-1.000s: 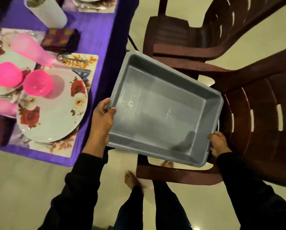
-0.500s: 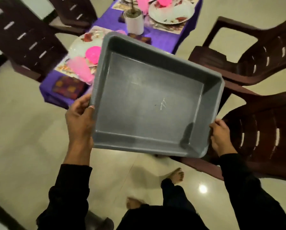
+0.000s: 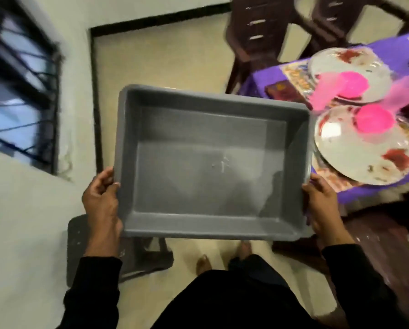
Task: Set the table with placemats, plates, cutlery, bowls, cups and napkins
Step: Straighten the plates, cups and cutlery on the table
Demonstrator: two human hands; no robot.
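Beside purple table (image 3: pixel 374 193), left grip (image 3: pixel 101 200), right grip (image 3: pixel 322 205) clasp gray tub (image 3: pixel 213 162).

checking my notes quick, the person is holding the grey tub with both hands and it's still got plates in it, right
Not quite. The head view shows the grey tub empty: only its bare floor is visible. The plates lie on the purple table at the right. The rest holds: the left hand and right hand both grip the tub's rim.

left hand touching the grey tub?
Touching. Head view: left hand grips the grey tub's left rim, thumb over the edge.
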